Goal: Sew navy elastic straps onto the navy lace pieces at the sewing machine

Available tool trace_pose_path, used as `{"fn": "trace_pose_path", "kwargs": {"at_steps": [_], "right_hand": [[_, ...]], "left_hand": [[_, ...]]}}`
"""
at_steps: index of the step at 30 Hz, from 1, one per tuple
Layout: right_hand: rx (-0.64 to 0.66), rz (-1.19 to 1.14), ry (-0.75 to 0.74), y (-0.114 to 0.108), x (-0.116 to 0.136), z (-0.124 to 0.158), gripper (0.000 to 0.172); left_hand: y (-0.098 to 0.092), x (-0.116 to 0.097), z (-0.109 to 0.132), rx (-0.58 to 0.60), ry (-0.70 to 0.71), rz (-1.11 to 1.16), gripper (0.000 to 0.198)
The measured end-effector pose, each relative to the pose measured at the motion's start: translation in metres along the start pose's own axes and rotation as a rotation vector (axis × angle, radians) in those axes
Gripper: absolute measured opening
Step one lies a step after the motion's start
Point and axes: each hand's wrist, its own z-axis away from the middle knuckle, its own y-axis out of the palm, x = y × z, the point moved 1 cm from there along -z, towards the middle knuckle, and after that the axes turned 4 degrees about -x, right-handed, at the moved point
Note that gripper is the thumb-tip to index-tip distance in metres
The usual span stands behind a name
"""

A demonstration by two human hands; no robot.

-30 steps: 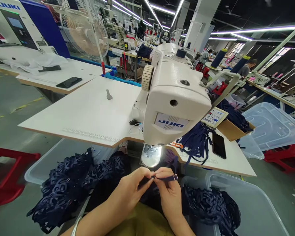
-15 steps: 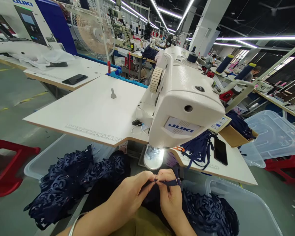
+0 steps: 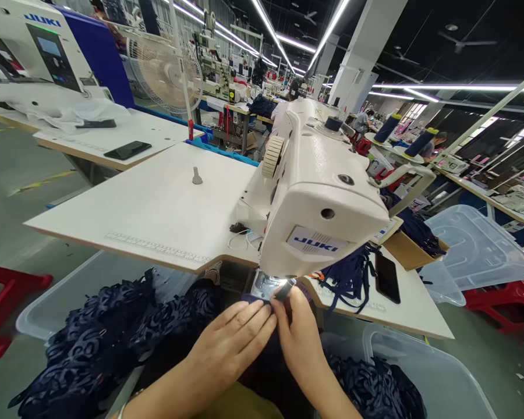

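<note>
Under the lit needle area of the white sewing machine (image 3: 323, 203), a dark navy strap (image 3: 251, 298) lies at the small metal plate (image 3: 266, 285). My left hand (image 3: 233, 340) presses its extended, close-set fingers on the strap, just in front of the plate. Beside it, my right hand (image 3: 299, 331) pinches a dark strap end (image 3: 284, 289) between thumb and index finger, right by the needle area. The fingertips of both hands nearly touch. The needle itself cannot be made out.
Piles of navy straps fill clear bins at lower left (image 3: 100, 343) and lower right (image 3: 375, 378). More straps (image 3: 347, 276) and a phone (image 3: 387, 277) lie on the table (image 3: 157, 198) at right. A grey metal piece (image 3: 197, 176) rests at left. People sit farther back.
Both hands have moved forward to the machine with the strap. My left hand went from a pinch to fingers laid out on it. The view has shifted slightly.
</note>
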Motion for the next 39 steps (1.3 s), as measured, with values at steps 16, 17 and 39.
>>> {"fn": "trace_pose_path", "kwargs": {"at_steps": [16, 17, 39], "right_hand": [[-0.023, -0.063, 0.069, -0.007, -0.024, -0.051, 0.013], [-0.022, -0.051, 0.032, -0.006, -0.023, -0.055, 0.014], [-0.112, 0.090, -0.299, -0.001, -0.028, -0.069, 0.027]], "left_hand": [[0.030, 0.004, 0.001, -0.043, -0.249, -0.060, 0.031], [0.030, 0.003, -0.002, -0.074, -0.254, -0.057, 0.030], [0.024, -0.001, -0.021, -0.114, -0.311, 0.003, 0.031]]}}
